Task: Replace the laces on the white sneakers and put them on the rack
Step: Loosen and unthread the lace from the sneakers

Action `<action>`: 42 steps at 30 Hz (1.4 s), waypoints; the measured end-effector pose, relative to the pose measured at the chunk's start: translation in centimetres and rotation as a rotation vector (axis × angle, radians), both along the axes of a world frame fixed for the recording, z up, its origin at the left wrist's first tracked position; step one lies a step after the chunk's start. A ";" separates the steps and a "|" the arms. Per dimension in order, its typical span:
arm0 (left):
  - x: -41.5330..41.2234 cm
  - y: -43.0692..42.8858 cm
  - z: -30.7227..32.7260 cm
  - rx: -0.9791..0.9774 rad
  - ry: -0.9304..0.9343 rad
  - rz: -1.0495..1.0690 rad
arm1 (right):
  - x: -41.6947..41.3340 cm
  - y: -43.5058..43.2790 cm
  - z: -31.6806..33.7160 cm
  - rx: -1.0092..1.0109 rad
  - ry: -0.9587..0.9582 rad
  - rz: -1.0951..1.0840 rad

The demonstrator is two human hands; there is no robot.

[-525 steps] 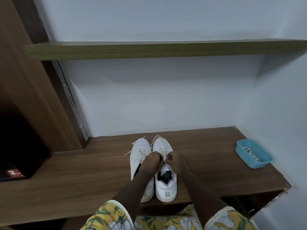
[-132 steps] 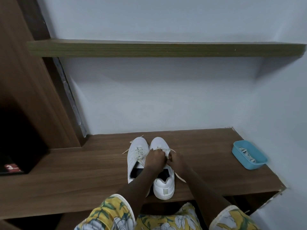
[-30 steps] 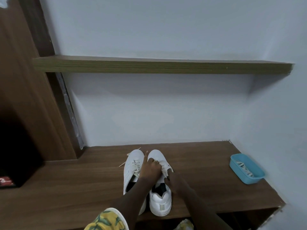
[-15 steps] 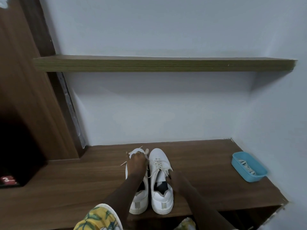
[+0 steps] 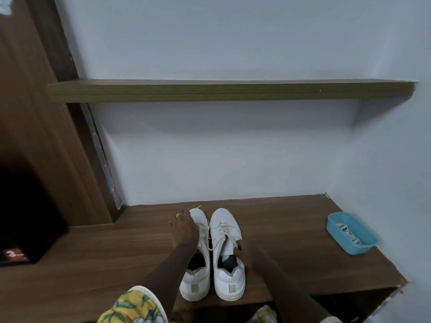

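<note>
My left hand (image 5: pixel 184 229) lays spread fingers (image 5: pixel 173 222) along the left white sneaker (image 5: pixel 196 283). My right hand (image 5: pixel 248 251) touches the right white sneaker (image 5: pixel 229 280), and I cannot tell whether it grips. I'd clasp each at mid-sole and keep the laces (image 5: pixel 219 231) tucked before lifting to the shelf (image 5: pixel 233 90) above my fingers.

Two white sneakers stand on the bench (image 5: pixel 105 257): the left sneaker (image 5: pixel 196 283) and the right sneaker (image 5: pixel 229 280). One blue plastic tub (image 5: pixel 335 226) sits near the bench's right edge and holds a bundle of laces (image 5: pixel 345 230), too tangled to count. One wall shelf (image 5: pixel 228 92) hangs above. Two hands show: the left hand (image 5: pixel 185 229) and the right hand (image 5: pixel 250 249).
</note>
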State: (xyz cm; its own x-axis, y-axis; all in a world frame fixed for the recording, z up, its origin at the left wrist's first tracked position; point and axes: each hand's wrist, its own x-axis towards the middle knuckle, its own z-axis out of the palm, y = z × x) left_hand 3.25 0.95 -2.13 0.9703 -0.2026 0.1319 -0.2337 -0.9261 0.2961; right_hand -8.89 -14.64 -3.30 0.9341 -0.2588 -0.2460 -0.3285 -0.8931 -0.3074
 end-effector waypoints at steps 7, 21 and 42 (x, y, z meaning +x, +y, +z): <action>-1.6 -2.6 -0.4 -0.036 -0.080 -0.475 | 0.2 0.1 0.2 0.056 -0.006 -0.044; -2.1 -5.1 -0.8 0.054 0.205 -0.529 | 1.5 1.7 -0.3 -0.132 -0.061 -0.172; -3.3 -6.0 -1.3 0.136 0.175 -0.492 | 1.4 0.9 0.0 -0.008 -0.112 -0.191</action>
State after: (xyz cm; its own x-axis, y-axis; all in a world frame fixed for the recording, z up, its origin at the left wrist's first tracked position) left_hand -0.06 -5.07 -3.39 0.7614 -0.6430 -0.0827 -0.6077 -0.7522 0.2547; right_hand -7.46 -13.76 -3.35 0.8892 -0.4354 -0.1403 -0.4561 -0.8205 -0.3446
